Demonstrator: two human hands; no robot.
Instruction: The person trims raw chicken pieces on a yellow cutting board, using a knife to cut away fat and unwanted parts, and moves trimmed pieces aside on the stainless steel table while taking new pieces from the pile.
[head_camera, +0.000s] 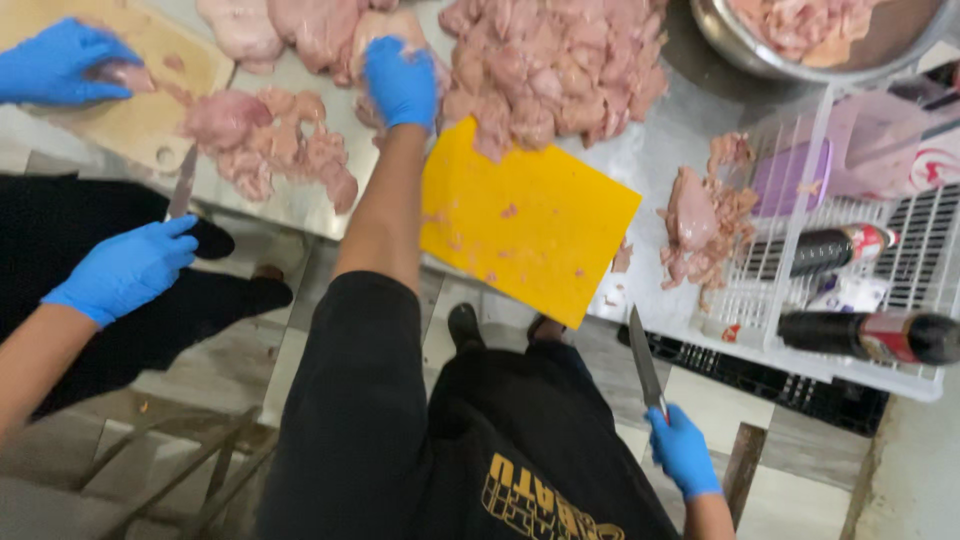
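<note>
- The person's left hand (400, 82), in a blue glove, reaches far forward over the metal surface (640, 150) and closes its grip on a piece of raw chicken (385, 30) at the edge of the big pink heap of meat (550, 70); the glove covers most of that piece.
- The right hand (682, 450), also gloved, hangs low beside the hip, fist closed round the handle of a knife (645, 360). The narrow blade points up toward the surface edge, seemingly kept clear while the other hand fetches meat.
- A yellow cutting board (530, 220), flat, thin and plastic, lies slantwise with one corner over the surface edge, flecked with pink scraps.
- A smaller pile of trimmed pieces (705, 220) sits right of the board, against a white wire rack (850, 250) holding dark bottles (870, 335).
- A steel bowl (770, 60) of chicken stands at the far right.
- At left, a co-worker's gloved hands (60, 65) work on a wooden board (150, 110), one holding a second knife (182, 185).
</note>
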